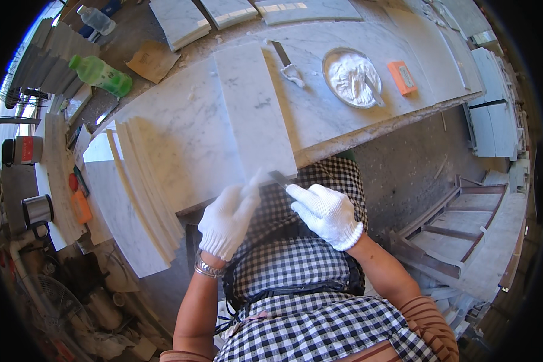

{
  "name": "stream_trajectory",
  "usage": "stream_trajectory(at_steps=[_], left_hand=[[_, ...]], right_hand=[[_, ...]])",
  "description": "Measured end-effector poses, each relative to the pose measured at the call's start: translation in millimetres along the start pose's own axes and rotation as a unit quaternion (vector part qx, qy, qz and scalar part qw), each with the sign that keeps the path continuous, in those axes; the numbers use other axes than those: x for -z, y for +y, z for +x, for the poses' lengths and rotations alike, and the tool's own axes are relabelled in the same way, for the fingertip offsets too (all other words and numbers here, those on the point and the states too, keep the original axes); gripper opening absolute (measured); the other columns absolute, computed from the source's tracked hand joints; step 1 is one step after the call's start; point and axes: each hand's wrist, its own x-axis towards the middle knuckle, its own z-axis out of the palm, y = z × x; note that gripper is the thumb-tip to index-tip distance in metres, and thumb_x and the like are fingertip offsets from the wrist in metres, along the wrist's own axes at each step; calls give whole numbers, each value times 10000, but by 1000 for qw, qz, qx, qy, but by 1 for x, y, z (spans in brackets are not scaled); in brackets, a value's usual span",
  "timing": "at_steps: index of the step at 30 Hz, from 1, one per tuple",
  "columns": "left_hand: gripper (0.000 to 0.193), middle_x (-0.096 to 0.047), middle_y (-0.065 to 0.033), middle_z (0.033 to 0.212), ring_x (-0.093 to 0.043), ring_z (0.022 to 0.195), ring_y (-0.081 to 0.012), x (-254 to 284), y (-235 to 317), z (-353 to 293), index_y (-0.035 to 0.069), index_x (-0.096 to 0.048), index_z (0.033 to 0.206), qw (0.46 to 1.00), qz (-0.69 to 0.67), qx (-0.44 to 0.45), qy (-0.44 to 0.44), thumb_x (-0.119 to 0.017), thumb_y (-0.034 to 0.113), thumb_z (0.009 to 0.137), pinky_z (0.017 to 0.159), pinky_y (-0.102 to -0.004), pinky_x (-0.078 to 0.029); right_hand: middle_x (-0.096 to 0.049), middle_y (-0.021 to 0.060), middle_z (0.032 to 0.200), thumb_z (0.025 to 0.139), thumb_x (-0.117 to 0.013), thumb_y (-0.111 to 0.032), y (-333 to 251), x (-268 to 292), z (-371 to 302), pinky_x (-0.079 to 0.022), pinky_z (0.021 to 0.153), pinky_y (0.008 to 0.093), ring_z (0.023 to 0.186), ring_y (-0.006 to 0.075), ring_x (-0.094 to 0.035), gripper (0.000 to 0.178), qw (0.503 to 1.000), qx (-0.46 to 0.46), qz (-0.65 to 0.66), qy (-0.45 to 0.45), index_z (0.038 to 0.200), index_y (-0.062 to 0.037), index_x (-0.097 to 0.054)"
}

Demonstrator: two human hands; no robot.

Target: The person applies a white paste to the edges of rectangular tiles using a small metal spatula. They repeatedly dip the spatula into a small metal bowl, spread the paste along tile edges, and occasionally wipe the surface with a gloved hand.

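My right hand (327,214), in a white knitted glove, is closed around a putty knife (279,178) with a dark flat blade that points up and left. The blade is close to the near end of a pale veined marble strip (250,102) lying on the bench. At the same end is my left hand (228,220), also gloved. Its fingers are smeared by motion, and I cannot make out whether they hold anything.
On the marble-topped bench (311,130) lie a bowl of white paste (344,69), a second putty knife (282,55) and an orange box (402,78). Stacked stone strips (145,193) stand at left. A green bottle (102,75) lies beyond; a wooden frame (452,226) is at right.
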Motion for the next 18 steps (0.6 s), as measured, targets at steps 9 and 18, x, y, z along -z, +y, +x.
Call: stream_trajectory(at_steps=[9,18], left_hand=[[421,-772,-139,954,-733,876,-214,1,2,1,32,-725,1215,1000,8,7,-7,-706,383,983,820,-338,-556],[419,-771,-138,948,-732,870,-193,2,6,1,19,-726,1215,999,36,16,-7,-731,354,965,828,-321,-555]], right_hand=[[-612,59,753,923,-764,-155,3,-1,2,-505,514,348,603,204,-604,367,1000,-15,4,4,1275,-65,-715],[-615,46,750,916,-760,-174,2,-1,0,-514,520,348,598,195,-610,343,1000,-13,-13,6,1245,-80,-729]])
